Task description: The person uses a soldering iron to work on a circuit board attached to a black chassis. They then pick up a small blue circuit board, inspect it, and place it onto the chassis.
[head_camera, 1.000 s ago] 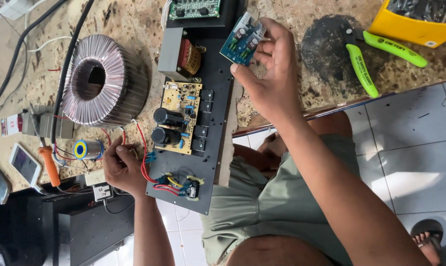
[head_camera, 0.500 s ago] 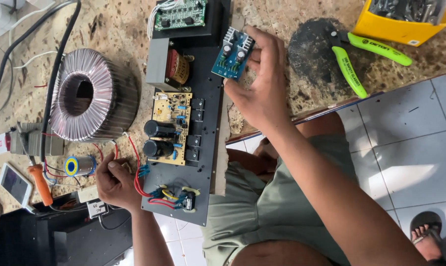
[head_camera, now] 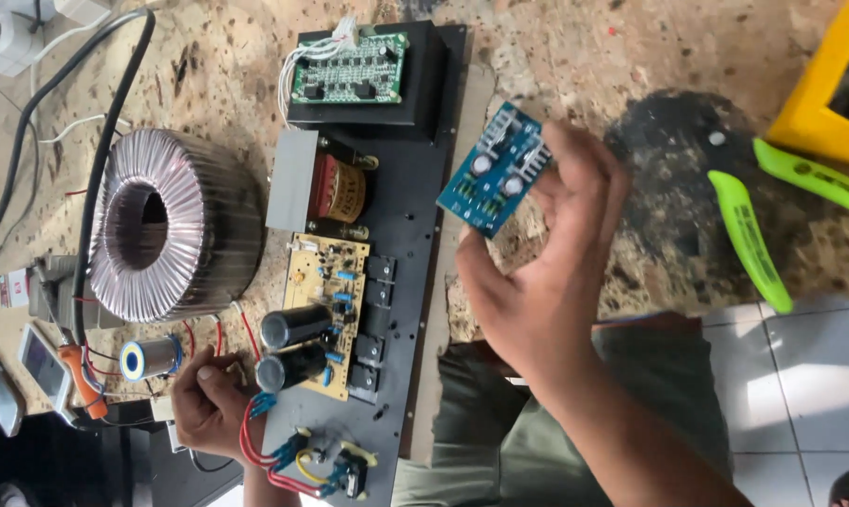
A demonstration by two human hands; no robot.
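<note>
Head view looks down on a speckled stone counter (head_camera: 556, 56) whose near edge runs just above the person's lap, with tiled floor (head_camera: 800, 376) beyond it. Largest on it is a toroidal transformer (head_camera: 175, 225), a dense ring of wound copper that looks heavy and unlikely to shift if nudged. Beside it lies a long black mounting plate (head_camera: 410, 235), stiff sheet metal carrying a green circuit board (head_camera: 349, 68) on a black block, a small laminated transformer (head_camera: 326, 192), a tan power board (head_camera: 326, 314) with two black capacitors (head_camera: 293, 343), and a cluster of red and blue wires (head_camera: 265, 441) at its near end. The left hand (head_camera: 208, 404) rests loosely curled at that wired end, fingers touching the leads; whether it pinches one I cannot tell. The right hand (head_camera: 546, 272) holds a small blue circuit board (head_camera: 495, 169) in the air just beside the plate's edge, gripped by thumb and fingertips at its rim. That board seems light and rigid but fragile: its components and solder joints are best left untouched, so the edges are the sound place to hold. Open room lies to the right, over the dark worn patch (head_camera: 673, 197), bounded by green-handled pliers (head_camera: 748, 235) and a yellow bin (head_camera: 823, 94). A solder spool (head_camera: 147, 357) sits near the left hand.
</note>
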